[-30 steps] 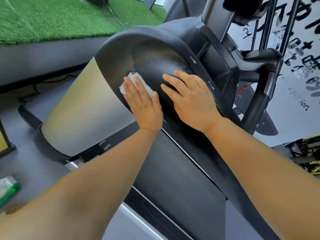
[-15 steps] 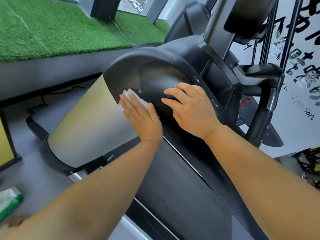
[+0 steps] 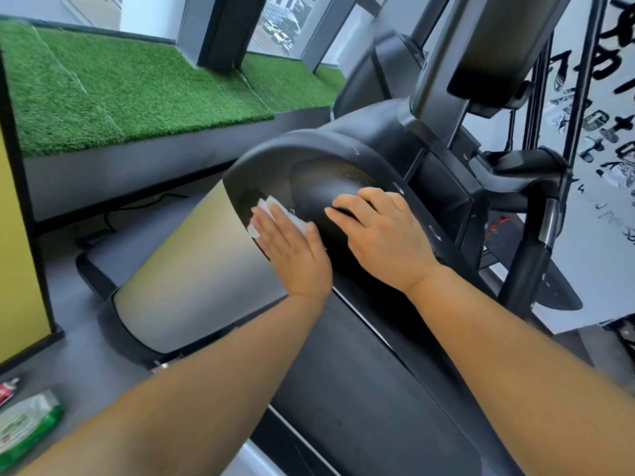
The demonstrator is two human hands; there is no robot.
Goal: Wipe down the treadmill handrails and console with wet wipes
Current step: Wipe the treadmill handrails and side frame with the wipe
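Here, flat on a white wet wipe [image 3: 275, 210]: the left hand [image 3: 295, 249], fingers straight and close together, pressing the sheet against the black curved hood [image 3: 275, 156] at the front of the treadmill. Only the wipe's far corners on show, poking out past the fingertips, right at the seam between the black hood and a pale tan side panel [image 3: 192, 269].

Just beside it, the right hand [image 3: 381, 235], palm down on the domed black middle of the same hood, fingers lightly bent over the bulge and gripping nothing. Both hands near each other but apart, with a strip of dark hood between them.

Under the two bare forearms, the dark running belt [image 3: 343, 372], stretching back toward the camera.

Beyond the hood, a grey upright post [image 3: 443, 77] rising to a dark console [image 3: 494, 46], seen from below and blurred. Off to the right, a black handrail support [image 3: 529, 266] slanting down in front of a white wall [image 3: 591, 269] with black brush lettering.

Off to the left, grey floor [image 3: 86, 355] with a thin black cable [image 3: 113, 214], then a raised platform of green artificial turf [image 3: 120, 91] and a yellow panel [image 3: 17, 235] at the picture's edge.

Down in the bottom left corner, on the floor, a green-and-white pack of wipes [image 3: 24, 424], well apart from both hands.
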